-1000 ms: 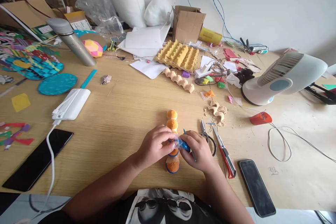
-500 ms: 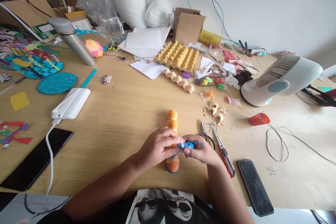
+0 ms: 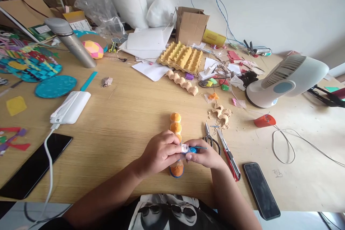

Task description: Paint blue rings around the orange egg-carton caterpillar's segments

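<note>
Fingers pinched, my left hand (image 3: 163,151) grips one end of a clear plastic wrapper (image 3: 184,148). My right hand (image 3: 203,154) is closed around a small blue lump, clay-like in look (image 3: 192,150), at the wrapper's other end. A thin blue stick (image 3: 201,147) pokes out to the right from that hand. Below both hands, an egg-carton strip (image 3: 175,128) covered in orange lies upright in view on the table, with a blue edge at its near bump. Its middle is hidden by my hands.
Scissors (image 3: 208,136) and a red utility knife (image 3: 231,160) lie right of my hands, with a phone (image 3: 261,190) beyond. Carton scraps (image 3: 222,115), a yellow egg tray (image 3: 182,57) and a white fan (image 3: 285,79) stand farther back. At left are a power bank (image 3: 71,107) and steel flask (image 3: 75,45).
The clear wrapper between my hands has been pulled straighter and flatter, and its shape has changed. Both hands stay over the orange strip. The whole view has shifted slightly.
</note>
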{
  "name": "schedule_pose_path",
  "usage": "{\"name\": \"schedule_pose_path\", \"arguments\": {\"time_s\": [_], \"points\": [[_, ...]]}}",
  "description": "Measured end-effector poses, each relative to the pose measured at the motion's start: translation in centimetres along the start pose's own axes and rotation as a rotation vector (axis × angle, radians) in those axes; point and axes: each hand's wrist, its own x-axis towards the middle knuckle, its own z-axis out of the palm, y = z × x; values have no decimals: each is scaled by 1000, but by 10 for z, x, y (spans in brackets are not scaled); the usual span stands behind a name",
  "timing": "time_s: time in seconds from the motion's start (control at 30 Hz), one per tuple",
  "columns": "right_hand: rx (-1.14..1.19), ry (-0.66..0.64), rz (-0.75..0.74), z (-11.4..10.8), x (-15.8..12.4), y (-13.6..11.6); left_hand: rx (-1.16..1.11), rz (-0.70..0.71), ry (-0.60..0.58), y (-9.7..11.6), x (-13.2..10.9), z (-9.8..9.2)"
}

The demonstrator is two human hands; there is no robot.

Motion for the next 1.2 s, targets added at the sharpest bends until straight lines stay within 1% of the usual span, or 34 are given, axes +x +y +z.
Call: {"name": "schedule_pose_path", "arguments": {"time_s": [0.1, 0.27, 0.37, 0.47, 0.63, 0.77, 0.9, 0.97, 1.03, 1.07, 1.2], "points": [[-104, 77, -59, 2, 1, -4, 54, -2, 4, 0, 1, -2], [-228, 144, -135, 3, 2, -9, 29, -22, 48, -2, -2, 0], [-220, 173, -139, 5, 3, -6, -2, -25, 74, -5, -4, 2], [-178, 195, -128, 6, 3, -1, 16, -40, 81, -6, -5, 3], [-241, 254, -136, 6, 3, -1, 93, -46, 33, -5, -2, 0], [-231, 245, -117, 5, 3, -3, 105, -24, -18, -4, 2, -4], [-219, 183, -112, 4, 4, -4, 54, 7, -59, -7, 0, -3], [-224, 150, -112, 4, 4, -5, 65, -2, -98, -8, -2, -2], [-217, 146, -113, 5, 4, -5, 85, -14, -119, -8, -3, -1], [-206, 153, -110, 5, 3, -5, 91, -16, -107, -8, -3, -1], [-175, 192, -100, 6, 3, -4, 83, -25, 3, -8, -2, -2]]}}
